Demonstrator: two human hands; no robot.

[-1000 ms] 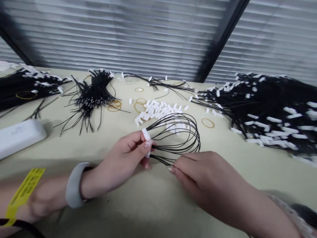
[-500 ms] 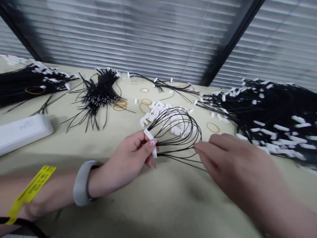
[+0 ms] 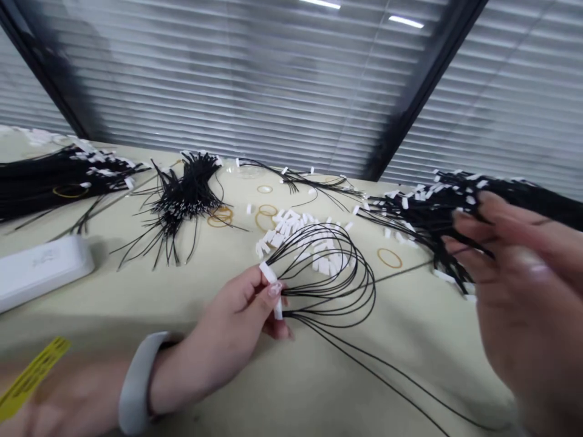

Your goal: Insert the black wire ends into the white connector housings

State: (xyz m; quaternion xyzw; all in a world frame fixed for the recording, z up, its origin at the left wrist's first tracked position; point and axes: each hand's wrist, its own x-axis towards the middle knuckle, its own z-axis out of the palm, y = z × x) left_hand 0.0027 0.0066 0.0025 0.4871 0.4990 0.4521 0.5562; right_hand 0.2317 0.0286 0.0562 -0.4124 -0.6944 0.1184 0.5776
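Gripping the white strip [image 3: 268, 272] in the left hand [image 3: 230, 328], mid-view above the table [image 3: 291, 388], hold steady, sparing its looped black wires [image 3: 303, 294] any tangle, with the right hand's [image 3: 523, 291] grip too blurred to tell.

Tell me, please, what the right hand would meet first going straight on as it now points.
Beyond the right hand, the white-ended black cords look first in line, though depth is unclear and it might pass above them.

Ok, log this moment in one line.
left hand: pinching white strip | black wires: looped | right hand: near wire pile, grip unclear
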